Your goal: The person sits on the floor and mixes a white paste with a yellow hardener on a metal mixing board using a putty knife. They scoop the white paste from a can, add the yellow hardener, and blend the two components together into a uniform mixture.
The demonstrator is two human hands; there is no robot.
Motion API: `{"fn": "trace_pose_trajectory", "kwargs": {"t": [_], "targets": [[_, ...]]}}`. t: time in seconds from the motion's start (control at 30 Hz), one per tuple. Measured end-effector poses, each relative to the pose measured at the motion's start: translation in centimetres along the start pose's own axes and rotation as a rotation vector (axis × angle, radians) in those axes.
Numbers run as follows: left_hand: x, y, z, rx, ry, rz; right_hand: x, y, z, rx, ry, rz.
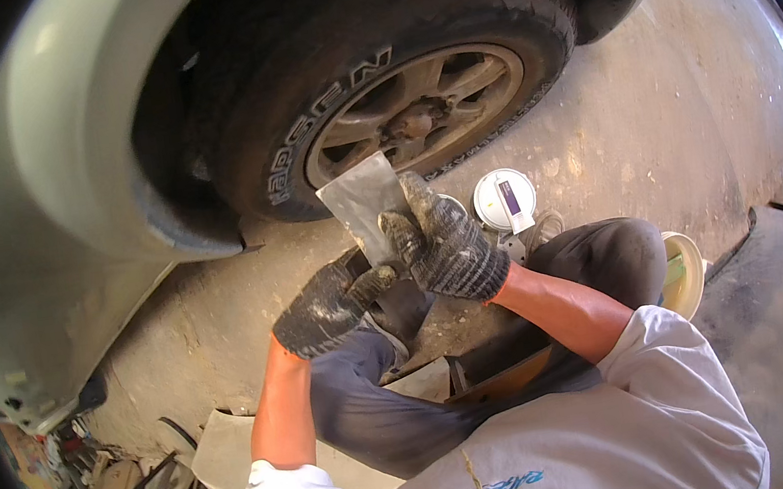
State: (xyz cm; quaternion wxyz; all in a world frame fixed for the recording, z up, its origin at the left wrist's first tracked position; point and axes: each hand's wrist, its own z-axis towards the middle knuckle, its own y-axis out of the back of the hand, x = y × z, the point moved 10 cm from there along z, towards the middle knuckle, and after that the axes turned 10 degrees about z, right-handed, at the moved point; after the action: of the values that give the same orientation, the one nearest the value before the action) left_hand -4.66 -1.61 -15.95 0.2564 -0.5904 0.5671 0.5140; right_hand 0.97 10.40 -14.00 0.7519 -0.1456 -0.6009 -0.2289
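So the flat grey plate point(359, 207) is held up in front of the wheel point(417, 122), gripped along its right side by the gloved right hand point(451, 242) with the thumb laid over its face, while the gloved left hand point(329, 307) is tucked in close by the lower end, though whether it's closed on anything can't really be told. Grip is probably best kept firm but light, so the sheet isn't flexed, and knuckles should be kept off its thin edge. Any tilting is better done slowly, clear of the tyre point(241, 116).
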Motion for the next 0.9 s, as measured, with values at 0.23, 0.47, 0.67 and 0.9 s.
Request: {"fn": "trace_pose_trajectory", "kwargs": {"t": [0.23,0.47,0.67,0.9], "targets": [[-0.2,-1.1,-9.1,-0.032,0.096,-0.042,5.1,-2.7,-7.4,0.077,0.162,-0.207],[-6.9,-6.9,-14.7,-0.586,-0.545,0.191,3.8,-0.1,-10.9,-0.172,-0.054,-0.372],[-1.7,-9.4,-18.4,-0.759,-0.058,0.166,9.9,-0.1,-12.5,-0.173,0.330,-0.503],[-1.9,-9.3,-19.0,-0.553,-0.080,-0.156,14.4,-3.6,-17.5,-0.047,0.637,-0.376]]}}
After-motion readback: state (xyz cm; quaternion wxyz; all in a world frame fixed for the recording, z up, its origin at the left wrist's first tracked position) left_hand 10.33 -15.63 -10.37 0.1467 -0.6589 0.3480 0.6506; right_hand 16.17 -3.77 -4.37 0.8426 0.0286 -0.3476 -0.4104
